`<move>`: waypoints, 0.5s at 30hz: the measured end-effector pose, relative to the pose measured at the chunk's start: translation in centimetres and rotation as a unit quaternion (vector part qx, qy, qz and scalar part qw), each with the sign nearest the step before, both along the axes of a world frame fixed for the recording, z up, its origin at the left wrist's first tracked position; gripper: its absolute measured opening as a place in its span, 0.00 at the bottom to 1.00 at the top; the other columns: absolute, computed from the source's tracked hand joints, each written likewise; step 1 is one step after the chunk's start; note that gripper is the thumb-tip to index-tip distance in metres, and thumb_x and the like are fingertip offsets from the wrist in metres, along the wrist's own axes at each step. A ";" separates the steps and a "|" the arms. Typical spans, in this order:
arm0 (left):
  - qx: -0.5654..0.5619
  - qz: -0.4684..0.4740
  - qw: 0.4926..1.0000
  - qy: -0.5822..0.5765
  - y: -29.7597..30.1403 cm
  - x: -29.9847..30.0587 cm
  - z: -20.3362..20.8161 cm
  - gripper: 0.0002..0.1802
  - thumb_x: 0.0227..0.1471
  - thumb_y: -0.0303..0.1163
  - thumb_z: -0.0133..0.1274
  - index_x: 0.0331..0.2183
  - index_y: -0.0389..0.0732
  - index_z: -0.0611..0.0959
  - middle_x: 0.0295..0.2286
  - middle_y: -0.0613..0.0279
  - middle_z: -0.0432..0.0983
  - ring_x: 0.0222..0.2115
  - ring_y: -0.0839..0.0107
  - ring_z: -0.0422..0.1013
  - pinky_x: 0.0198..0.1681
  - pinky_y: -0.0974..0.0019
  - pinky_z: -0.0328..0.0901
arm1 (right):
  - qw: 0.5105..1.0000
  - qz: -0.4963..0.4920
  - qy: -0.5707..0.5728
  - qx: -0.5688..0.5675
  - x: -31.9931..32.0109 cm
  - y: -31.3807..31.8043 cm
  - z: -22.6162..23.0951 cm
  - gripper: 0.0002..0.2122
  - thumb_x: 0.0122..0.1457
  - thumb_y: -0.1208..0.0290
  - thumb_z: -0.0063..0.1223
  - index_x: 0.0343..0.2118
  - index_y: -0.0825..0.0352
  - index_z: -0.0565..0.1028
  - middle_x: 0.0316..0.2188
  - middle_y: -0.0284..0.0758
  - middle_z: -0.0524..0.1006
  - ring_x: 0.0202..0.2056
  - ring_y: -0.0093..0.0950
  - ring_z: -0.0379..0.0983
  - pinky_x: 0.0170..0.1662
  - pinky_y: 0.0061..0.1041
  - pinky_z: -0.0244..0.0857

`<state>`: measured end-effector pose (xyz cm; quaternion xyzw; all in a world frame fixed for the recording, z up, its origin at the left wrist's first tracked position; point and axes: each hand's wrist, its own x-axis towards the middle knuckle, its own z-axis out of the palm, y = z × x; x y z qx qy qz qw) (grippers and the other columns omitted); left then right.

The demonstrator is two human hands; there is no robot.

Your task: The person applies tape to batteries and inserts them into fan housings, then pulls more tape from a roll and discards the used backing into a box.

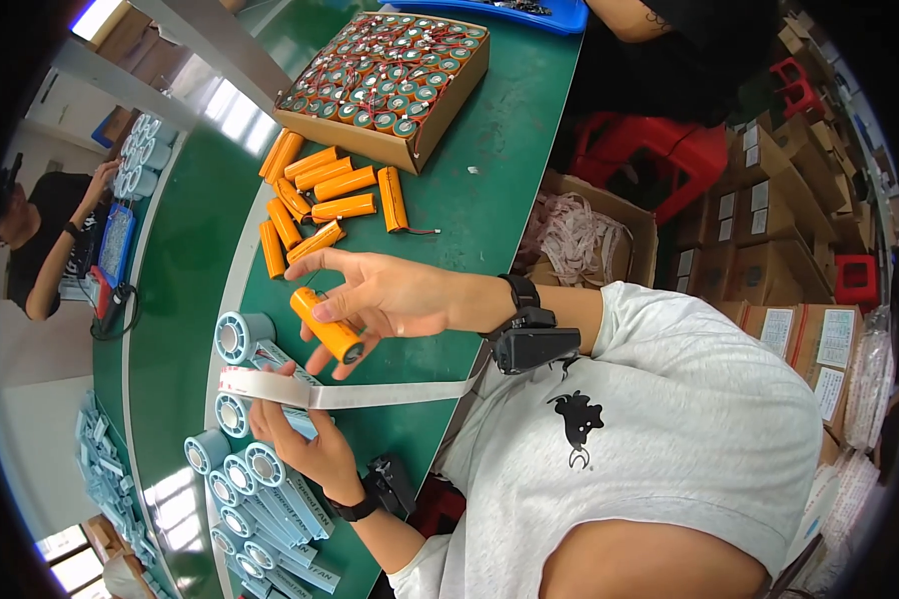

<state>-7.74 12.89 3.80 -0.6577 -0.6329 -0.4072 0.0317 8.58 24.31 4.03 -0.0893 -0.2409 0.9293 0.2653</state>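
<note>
The right hand (398,295) pinches an orange cylindrical battery cell (339,339) between thumb and fingers, its forefinger stretched out past the cell; the other fingers are partly hidden behind it. The cell tilts, its dark end toward the lower right. Just below those fingertips, the left hand (315,459) curls its fingers around a roll of white tape (275,386), which conceals part of their grip, so I cannot tell how tightly they press. A loose white strip (400,395) runs from the roll to the right of the left fingers; its far end is hard to make out near the table edge.

Red print marks the roll, too small to read. Below the left fingers lie light-blue plastic handheld fans (288,499), dark capital lettering on their handles, several overlapping. Above the right fingers are loose orange cells (345,183) and, farther off, a brown cardboard box (390,147) packed with wired cells. Beyond it, a co-worker in black (689,60) is cut off by the upper edge.
</note>
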 end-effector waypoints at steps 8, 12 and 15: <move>0.032 -0.046 0.955 -0.292 -0.1 1.6 -0.9 0.33 0.32 0.21 0.60 0.45 0.31 0.67 0.36 0.55 0.71 0.44 0.62 0.65 0.55 0.56 0.49 | 0.985 -0.077 0.123 -0.095 -2.8 -2.6 -2.8 0.13 0.52 0.77 0.52 0.39 0.66 0.62 0.35 0.42 0.73 0.44 0.34 0.69 0.46 0.30 0.65; 0.031 -0.023 0.936 -0.350 -0.6 1.0 -0.5 0.34 0.32 0.23 0.63 0.44 0.31 0.67 0.36 0.55 0.71 0.43 0.62 0.66 0.55 0.56 0.50 | 0.998 -0.032 0.021 0.047 -1.8 -3.3 -3.3 0.16 0.48 0.77 0.56 0.37 0.69 0.63 0.33 0.42 0.74 0.35 0.29 0.73 0.37 0.26 0.68; -0.001 -0.055 0.943 -0.329 -1.2 0.3 -0.3 0.34 0.33 0.25 0.63 0.45 0.30 0.67 0.37 0.54 0.71 0.44 0.61 0.65 0.55 0.56 0.49 | 0.971 0.112 -0.053 0.207 0.1 -1.8 -2.5 0.13 0.50 0.77 0.54 0.37 0.70 0.64 0.33 0.40 0.74 0.36 0.25 0.72 0.38 0.21 0.65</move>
